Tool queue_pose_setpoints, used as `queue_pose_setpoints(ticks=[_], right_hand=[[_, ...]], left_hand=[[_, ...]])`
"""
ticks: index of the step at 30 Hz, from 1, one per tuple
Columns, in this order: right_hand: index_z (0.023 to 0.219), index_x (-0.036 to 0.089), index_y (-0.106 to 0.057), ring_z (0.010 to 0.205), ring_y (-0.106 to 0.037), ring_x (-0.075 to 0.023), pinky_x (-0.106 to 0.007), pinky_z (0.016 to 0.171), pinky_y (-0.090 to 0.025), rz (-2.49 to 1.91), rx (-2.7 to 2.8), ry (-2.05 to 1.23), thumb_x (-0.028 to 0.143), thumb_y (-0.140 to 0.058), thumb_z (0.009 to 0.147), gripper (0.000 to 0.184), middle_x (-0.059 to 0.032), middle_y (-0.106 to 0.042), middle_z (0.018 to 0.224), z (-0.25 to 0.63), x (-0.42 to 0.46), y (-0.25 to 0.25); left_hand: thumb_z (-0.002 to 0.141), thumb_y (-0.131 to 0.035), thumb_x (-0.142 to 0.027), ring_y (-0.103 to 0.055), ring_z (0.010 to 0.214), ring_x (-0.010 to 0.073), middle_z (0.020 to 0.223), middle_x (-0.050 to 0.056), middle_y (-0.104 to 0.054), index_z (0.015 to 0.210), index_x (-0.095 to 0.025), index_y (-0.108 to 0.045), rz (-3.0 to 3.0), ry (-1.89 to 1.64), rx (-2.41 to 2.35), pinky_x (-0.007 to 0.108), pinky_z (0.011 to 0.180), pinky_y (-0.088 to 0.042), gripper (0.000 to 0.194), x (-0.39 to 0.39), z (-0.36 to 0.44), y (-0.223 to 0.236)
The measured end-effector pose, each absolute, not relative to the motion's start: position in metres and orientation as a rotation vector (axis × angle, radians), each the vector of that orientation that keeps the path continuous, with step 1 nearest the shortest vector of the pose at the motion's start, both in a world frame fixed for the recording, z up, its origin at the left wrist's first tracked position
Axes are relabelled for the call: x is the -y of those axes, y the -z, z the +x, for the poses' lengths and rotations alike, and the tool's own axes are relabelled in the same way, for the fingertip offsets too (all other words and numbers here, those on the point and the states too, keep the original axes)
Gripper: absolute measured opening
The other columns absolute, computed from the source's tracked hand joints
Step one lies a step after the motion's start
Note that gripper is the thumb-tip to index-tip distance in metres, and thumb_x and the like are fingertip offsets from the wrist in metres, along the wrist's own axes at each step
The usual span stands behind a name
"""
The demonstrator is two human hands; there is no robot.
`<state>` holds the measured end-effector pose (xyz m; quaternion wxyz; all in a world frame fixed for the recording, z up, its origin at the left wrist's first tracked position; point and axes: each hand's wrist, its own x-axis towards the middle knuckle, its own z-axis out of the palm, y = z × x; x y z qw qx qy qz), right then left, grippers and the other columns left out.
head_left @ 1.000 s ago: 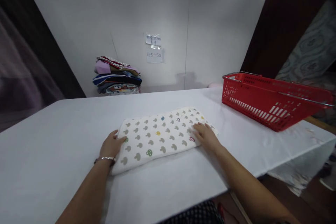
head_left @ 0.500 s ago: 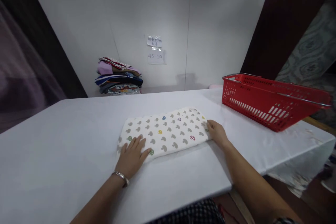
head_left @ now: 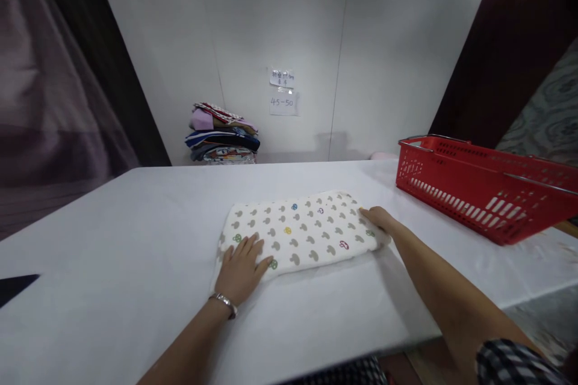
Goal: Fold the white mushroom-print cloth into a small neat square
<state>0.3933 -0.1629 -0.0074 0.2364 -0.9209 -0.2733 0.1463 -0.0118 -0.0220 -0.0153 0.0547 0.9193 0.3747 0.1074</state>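
Note:
A folded white cloth (head_left: 300, 233) printed with small grey and coloured mushrooms lies on the white table (head_left: 112, 240) in front of me. My left hand (head_left: 241, 267) rests flat on its near left corner, fingers spread; a bracelet shows on that wrist. My right hand (head_left: 378, 219) is at the cloth's right end, its fingers curled against and partly under the edge.
A red plastic basket (head_left: 485, 183) with metal handles stands at the right of the table. A stack of folded clothes (head_left: 223, 139) sits at the far edge against the white wall, below two paper notes (head_left: 283, 93). A dark object (head_left: 13, 286) shows at the left edge.
My left hand moved from the cloth's left edge onto its near left corner. My right hand slid off the top of the cloth to its right end. The view shifted slightly.

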Motion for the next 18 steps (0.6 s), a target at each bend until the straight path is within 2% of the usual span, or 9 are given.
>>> queue_pose_setpoints(ticks=[4, 8, 11, 15, 18], right_hand=[[0.104, 0.012, -0.065, 0.089, -0.064, -0.0267, -0.031, 0.068, -0.049, -2.425, 0.655, -0.486, 0.051, -0.055, 0.080, 0.047, -0.0167, -0.065, 0.107, 0.391, 0.165, 0.003], [0.106, 0.014, -0.064, 0.080, -0.065, -0.0220, -0.028, 0.063, -0.050, -2.305, 0.608, -0.588, 0.056, -0.051, 0.082, 0.050, -0.0131, -0.069, 0.098, 0.392, 0.163, -0.003], [0.106, 0.013, -0.064, 0.079, -0.065, -0.0215, -0.029, 0.064, -0.050, -2.290, 0.572, -0.608, 0.057, -0.047, 0.084, 0.052, -0.0140, -0.069, 0.096, 0.395, 0.158, -0.005], [0.102, 0.010, -0.066, 0.082, -0.064, -0.0236, -0.031, 0.066, -0.049, -2.345, 0.555, -0.544, 0.050, -0.048, 0.085, 0.047, -0.0158, -0.068, 0.098, 0.397, 0.153, 0.001], [0.094, 0.009, -0.068, 0.092, -0.062, -0.0259, -0.030, 0.074, -0.047, -2.387, 0.618, -0.440, 0.041, -0.052, 0.085, 0.037, -0.0163, -0.067, 0.100, 0.398, 0.152, 0.007]], left_hand=[[0.085, -0.037, -0.052, -0.028, 0.135, 0.0280, 0.144, 0.008, -0.038, 0.129, -0.022, -0.051, 2.772, -0.382, -1.129, 0.052, 0.109, -0.019, 0.054, 0.020, -0.012, 0.016], [0.085, -0.036, -0.053, -0.028, 0.135, 0.0272, 0.145, 0.007, -0.037, 0.129, -0.023, -0.050, 2.777, -0.366, -1.137, 0.050, 0.109, -0.019, 0.055, 0.019, -0.012, 0.017], [0.086, -0.035, -0.054, -0.029, 0.135, 0.0273, 0.145, 0.006, -0.037, 0.129, -0.023, -0.050, 2.793, -0.371, -1.137, 0.050, 0.109, -0.019, 0.055, 0.019, -0.011, 0.018], [0.086, -0.034, -0.054, -0.028, 0.135, 0.0273, 0.145, 0.006, -0.036, 0.130, -0.023, -0.049, 2.805, -0.367, -1.129, 0.050, 0.109, -0.020, 0.056, 0.019, -0.012, 0.019], [0.086, -0.034, -0.054, -0.028, 0.135, 0.0276, 0.145, 0.006, -0.036, 0.130, -0.023, -0.049, 2.801, -0.375, -1.120, 0.051, 0.108, -0.020, 0.056, 0.019, -0.013, 0.021]])
